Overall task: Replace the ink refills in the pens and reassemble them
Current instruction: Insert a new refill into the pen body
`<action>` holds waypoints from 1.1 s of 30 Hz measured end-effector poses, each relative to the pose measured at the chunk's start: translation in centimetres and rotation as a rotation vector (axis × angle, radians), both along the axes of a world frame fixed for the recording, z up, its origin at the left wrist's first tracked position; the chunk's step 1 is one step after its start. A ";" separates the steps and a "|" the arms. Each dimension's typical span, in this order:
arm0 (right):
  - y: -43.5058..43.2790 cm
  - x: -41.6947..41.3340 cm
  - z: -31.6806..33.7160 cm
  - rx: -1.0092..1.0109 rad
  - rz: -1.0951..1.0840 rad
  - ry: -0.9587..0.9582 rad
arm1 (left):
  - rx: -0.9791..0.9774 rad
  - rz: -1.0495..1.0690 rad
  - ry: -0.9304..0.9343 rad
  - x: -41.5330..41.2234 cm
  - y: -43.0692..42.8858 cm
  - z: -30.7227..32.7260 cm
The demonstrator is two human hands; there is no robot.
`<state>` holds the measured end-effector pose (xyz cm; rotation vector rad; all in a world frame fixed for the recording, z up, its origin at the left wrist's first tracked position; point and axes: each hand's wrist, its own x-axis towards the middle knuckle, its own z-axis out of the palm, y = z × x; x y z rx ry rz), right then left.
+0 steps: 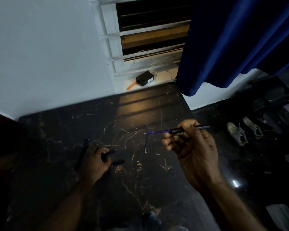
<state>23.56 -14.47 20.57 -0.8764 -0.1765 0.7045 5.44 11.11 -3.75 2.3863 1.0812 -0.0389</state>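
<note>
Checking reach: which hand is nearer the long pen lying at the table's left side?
Left. The left hand is just right of that pen, almost beside it; the right hand is far off to the right, gripping a barrel with a blue refill sticking out.

Held a pen barrel [177, 130] in the right hand [192, 147] over the table's [140, 180] right part, with a refill [158, 131] sticking out leftward above a loose refill [146, 145] on the table. Had the left hand [95, 162] down at the left, between a pen [82, 152] and pen parts [118, 162].
</note>
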 end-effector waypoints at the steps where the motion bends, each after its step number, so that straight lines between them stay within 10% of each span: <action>1: 0.0 0.0 -0.1 0.003 0.002 0.001 | -0.007 0.004 -0.003 -0.1 -0.1 0.1; 8: 0.2 -0.3 -0.1 0.010 0.029 0.000 | -0.046 0.159 -0.140 0.2 -0.4 1.0; 17: 1.9 -0.7 0.4 0.044 0.021 -0.017 | -0.939 -0.032 -0.917 6.4 -7.8 21.5; 28: 3.7 -0.9 0.8 0.031 -0.014 -0.030 | -0.889 -0.001 -1.080 7.4 -7.9 24.1; 33: 3.8 -0.8 0.4 0.049 -0.040 -0.023 | -1.124 0.345 -1.231 7.8 -5.6 23.7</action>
